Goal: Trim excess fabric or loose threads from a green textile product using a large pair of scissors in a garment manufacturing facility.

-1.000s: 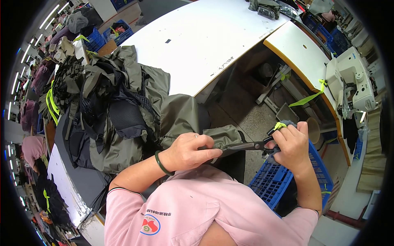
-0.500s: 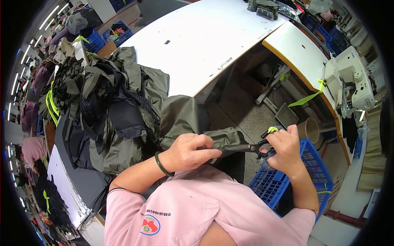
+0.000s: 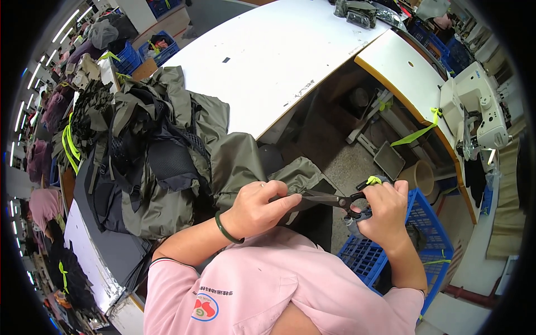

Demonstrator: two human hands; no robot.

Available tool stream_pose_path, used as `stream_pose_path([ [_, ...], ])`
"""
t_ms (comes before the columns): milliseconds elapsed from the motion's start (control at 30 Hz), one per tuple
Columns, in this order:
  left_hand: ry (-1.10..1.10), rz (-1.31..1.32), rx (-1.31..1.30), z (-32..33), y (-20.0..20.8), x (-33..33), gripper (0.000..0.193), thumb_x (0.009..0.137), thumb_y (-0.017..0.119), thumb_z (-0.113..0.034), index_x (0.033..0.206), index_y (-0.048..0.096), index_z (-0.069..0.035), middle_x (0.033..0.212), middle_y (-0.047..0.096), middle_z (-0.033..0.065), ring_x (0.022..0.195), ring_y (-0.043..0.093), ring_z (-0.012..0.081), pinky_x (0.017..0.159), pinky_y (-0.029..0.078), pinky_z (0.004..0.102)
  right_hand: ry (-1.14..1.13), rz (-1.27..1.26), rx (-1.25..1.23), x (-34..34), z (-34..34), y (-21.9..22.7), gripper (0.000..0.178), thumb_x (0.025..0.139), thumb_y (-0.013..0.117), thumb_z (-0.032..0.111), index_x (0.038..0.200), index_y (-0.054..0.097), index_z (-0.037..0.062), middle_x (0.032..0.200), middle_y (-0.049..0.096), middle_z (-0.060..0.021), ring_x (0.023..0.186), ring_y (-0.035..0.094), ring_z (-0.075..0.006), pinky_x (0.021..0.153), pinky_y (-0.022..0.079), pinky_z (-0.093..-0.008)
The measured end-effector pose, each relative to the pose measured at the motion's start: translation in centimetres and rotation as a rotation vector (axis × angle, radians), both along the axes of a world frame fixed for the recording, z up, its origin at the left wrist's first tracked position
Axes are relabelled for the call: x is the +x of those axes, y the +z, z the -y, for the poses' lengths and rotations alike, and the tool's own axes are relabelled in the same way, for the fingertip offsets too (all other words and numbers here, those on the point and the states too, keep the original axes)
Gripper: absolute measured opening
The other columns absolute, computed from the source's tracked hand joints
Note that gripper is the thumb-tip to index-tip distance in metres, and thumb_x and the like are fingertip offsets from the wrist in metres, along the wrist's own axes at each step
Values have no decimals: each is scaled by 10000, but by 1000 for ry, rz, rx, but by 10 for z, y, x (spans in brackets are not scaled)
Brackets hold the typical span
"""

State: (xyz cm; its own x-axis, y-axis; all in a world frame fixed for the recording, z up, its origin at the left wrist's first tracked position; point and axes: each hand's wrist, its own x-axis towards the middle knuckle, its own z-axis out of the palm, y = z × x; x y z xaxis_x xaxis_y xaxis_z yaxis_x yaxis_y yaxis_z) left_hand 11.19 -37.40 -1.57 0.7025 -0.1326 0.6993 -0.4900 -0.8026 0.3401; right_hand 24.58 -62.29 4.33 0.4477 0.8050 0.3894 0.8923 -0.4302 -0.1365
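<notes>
My right hand point(image 3: 385, 211) is closed round the handles of dark metal scissors point(image 3: 328, 199). Grey cloth and a neon yellow strip are wrapped about the grips. The blades are a little apart and point left, toward my left hand point(image 3: 258, 209). That hand's thumb and index finger pinch the edge of olive-green fabric close to the blade tips; the exact bit between the fingers is hidden. This fabric belongs to an olive and black backpack point(image 3: 234, 159) with black mesh padding, heaped on the table to my left and hanging over its edge.
A white table point(image 3: 251, 61) curves across the far side. At the right stands a sewing machine point(image 3: 483, 106) on its own table point(image 3: 399, 58). A blue plastic crate point(image 3: 430, 229) sits below my right forearm. Dark grey sheets point(image 3: 114, 251) are stacked at the left.
The scissor blades have parted slightly, and my right hand has dropped a little. The olive fabric beyond the blades has shifted upward and lies more spread out. My left hand keeps its pinch.
</notes>
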Motion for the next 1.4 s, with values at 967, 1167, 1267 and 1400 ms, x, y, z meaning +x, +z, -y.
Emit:
stream_pose_path([
  [967,-319,-804,-1170,9,19,8,161,854,697,9,956,587,-49,843,550,-15,729,553,53,620,458,220,249,-860,325,3,-40,8,287,723,795,75,943,612,59,962,665,-108,821,600,-301,767,473,-382],
  [1167,-408,-769,-965,-19,2,6,226,839,774,-67,916,562,-48,856,548,-21,773,537,49,687,460,211,206,-1122,204,10,-60,2,266,772,765,-36,918,558,46,808,642,-26,722,567,-78,665,469,-238],
  [1267,-360,-847,-787,-37,2,1,172,825,784,-70,867,622,-29,946,603,40,885,571,137,815,469,283,155,-1230,230,11,-60,-4,226,801,740,-28,897,550,47,806,632,-24,727,570,-73,665,467,-230],
  [1400,-355,-636,-693,-44,-11,1,143,858,754,-87,896,626,-36,946,601,16,877,559,119,812,455,270,79,-1348,300,19,-62,0,213,809,742,-13,885,552,45,813,625,-15,741,579,-74,680,480,-234],
])
